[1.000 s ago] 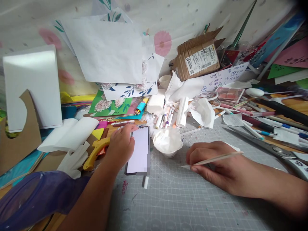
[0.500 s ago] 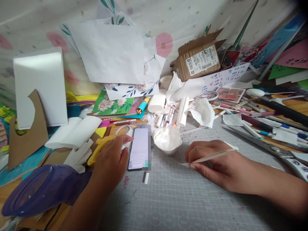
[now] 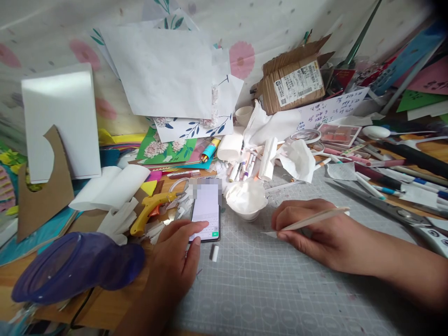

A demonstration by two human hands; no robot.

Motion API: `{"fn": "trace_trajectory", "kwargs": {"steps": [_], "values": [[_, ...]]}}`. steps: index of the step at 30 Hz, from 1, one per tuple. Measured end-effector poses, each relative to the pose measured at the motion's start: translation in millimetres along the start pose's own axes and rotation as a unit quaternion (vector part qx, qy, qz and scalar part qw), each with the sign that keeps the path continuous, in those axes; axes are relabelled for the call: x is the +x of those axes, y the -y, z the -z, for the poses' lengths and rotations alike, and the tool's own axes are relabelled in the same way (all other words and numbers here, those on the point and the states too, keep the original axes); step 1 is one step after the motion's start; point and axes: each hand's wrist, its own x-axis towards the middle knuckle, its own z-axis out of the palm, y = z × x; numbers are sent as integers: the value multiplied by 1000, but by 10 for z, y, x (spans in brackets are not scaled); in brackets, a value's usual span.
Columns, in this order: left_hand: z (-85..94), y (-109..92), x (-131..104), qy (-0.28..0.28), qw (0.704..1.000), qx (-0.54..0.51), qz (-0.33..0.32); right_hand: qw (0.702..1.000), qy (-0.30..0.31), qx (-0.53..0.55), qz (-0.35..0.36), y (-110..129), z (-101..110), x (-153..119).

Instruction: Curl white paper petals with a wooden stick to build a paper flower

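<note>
A phone (image 3: 206, 210) with a keyboard on its screen lies on the grey cutting mat (image 3: 245, 280). My left hand (image 3: 182, 247) is at its lower left part, index finger stretched over the keyboard, holding nothing. To the right, my right hand (image 3: 308, 228) rests near the mat with fingers closed on a thin pale stick (image 3: 315, 218); a small white scrap shows at its fingertips. Between the hands stands a small bowl (image 3: 247, 200) lined with white material. A short white cylinder (image 3: 214, 253) lies just below the phone.
A yellow glue gun (image 3: 149, 212), white rolls (image 3: 122, 184) and a purple translucent object (image 3: 80, 266) are on the left. Behind are markers, crumpled tissue and a cardboard box (image 3: 294, 81). Large scissors (image 3: 402, 214) and many pens lie at the right.
My left hand has moved down from the phone's upper left edge to the on-screen keyboard, uncovering the yellow glue gun. My right hand keeps its hold; the view has shifted slightly.
</note>
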Motion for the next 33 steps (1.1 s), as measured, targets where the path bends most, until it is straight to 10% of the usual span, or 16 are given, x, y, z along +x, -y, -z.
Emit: {"fn": "trace_trajectory", "kwargs": {"steps": [22,33], "values": [[-32,-13,31,39,987,86,-133,1000,-3,-7,6,6,6,10],[78,177,-83,-23,992,121,-26,1000,-5,-2,4,-10,-4,-1]]}}
